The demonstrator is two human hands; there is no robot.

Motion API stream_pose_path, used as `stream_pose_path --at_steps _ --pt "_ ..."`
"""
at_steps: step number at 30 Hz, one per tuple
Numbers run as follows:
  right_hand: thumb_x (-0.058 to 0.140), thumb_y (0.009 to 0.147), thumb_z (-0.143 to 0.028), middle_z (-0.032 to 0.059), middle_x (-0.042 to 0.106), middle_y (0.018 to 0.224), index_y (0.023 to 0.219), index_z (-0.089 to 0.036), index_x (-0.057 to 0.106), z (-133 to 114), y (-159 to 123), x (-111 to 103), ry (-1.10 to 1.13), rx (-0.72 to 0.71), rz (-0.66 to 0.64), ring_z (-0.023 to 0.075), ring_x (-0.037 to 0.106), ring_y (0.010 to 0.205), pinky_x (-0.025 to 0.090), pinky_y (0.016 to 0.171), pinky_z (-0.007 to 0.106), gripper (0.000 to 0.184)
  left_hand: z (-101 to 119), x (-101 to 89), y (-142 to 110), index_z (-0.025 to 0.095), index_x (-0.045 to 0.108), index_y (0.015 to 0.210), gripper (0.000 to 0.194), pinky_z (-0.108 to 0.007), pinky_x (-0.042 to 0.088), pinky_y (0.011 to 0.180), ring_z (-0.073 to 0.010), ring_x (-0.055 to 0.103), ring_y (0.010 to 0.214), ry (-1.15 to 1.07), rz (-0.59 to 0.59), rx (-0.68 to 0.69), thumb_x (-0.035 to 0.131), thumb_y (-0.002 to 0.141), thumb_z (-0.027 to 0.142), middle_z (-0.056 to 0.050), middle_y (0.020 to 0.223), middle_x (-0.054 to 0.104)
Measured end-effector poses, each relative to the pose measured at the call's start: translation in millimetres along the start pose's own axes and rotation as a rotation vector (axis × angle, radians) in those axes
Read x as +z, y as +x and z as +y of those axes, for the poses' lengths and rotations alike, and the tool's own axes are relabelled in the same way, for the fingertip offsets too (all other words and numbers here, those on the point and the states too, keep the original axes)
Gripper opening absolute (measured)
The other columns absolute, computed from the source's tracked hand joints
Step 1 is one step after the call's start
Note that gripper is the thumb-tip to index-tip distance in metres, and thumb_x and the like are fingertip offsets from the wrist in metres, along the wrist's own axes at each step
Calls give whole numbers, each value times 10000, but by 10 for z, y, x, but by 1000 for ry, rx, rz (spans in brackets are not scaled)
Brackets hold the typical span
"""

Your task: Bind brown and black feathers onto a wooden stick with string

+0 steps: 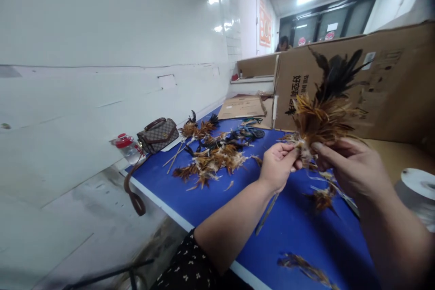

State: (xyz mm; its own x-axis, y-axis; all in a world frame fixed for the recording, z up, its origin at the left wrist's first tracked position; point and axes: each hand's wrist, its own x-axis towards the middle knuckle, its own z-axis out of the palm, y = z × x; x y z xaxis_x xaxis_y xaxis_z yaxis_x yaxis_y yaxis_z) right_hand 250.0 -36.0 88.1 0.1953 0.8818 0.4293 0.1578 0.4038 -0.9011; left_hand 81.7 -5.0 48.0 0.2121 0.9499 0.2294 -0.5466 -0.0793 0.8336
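Note:
A feather bundle, brown and golden with a black tuft on top, is held up above the table between my two hands. My left hand pinches the pale, fluffy base of the bundle. Beside it, my right hand grips the lower right of the same feathers with thumb and fingers. A thin stick shows below my left wrist; whether it joins the bundle is hidden. Loose brown feathers lie under my right hand, and another clump rests near the front edge.
A pile of feathers covers the left of the blue table. Behind it are a brown handbag and a red-lidded bottle. A large cardboard box stands at the back right, with a white spool nearby.

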Motion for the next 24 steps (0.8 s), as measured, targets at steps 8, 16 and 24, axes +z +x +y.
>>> stream_pose_path --at_steps 8,16,24 --pt "1002 731 -634 48 738 715 822 -187 817 59 -43 185 -115 -5 45 174 611 605 488 562 295 492 -36 -91 -203 162 684 957 441 -283 417 631 -134 615 626 -64 2 7 916 799 502 -46 726 714" --pt "979 806 -576 29 746 743 783 -197 768 145 -135 356 -77 -26 -59 172 646 685 536 683 288 434 -90 -99 -269 171 694 909 557 -277 422 613 -129 634 641 -33 55 37 1008 733 597 -11 712 680" --pt "779 942 -556 105 858 982 1025 -178 872 89 35 -149 -468 -149 -192 214 711 825 544 806 341 398 -23 -304 -240 146 696 815 455 -238 365 555 -99 620 606 -31 130 -37 1024 731 449 -68 785 766"
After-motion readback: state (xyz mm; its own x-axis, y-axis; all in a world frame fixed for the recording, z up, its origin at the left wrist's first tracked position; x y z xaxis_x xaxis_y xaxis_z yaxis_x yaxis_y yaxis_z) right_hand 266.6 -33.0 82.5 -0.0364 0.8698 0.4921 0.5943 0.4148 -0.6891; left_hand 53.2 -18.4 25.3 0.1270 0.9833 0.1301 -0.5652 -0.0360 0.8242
